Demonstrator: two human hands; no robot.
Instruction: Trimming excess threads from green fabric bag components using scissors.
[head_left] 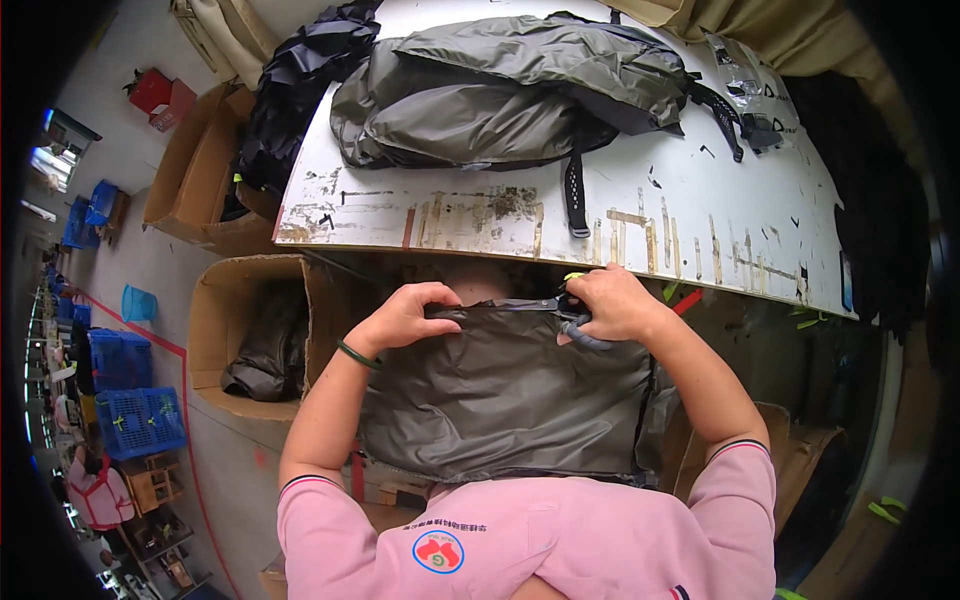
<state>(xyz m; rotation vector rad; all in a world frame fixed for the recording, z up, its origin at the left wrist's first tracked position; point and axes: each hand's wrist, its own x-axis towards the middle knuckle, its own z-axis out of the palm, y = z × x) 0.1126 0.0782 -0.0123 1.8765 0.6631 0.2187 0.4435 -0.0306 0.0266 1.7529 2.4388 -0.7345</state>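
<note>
A dark olive-grey sheet of shiny fabric, seemingly a bag piece (500,400), lies across my lap below the table edge. My left hand (412,316) pinches its upper left edge between thumb and fingers. Around the handles of a pair of scissors (535,304) my right hand (612,303) is closed. The blades point left along the fabric's dark top edge, toward my left hand; whether they touch the fabric is hard to tell. A bit of yellow-green shows by the right fingers.
On the white table (480,215) ahead lies a heap of olive-grey bags (510,90) with black straps. Left of me stands an open cardboard box (205,340) holding dark fabric, another box (180,180) behind it. Blue crates (140,420) and another person (98,490) are farther left.
</note>
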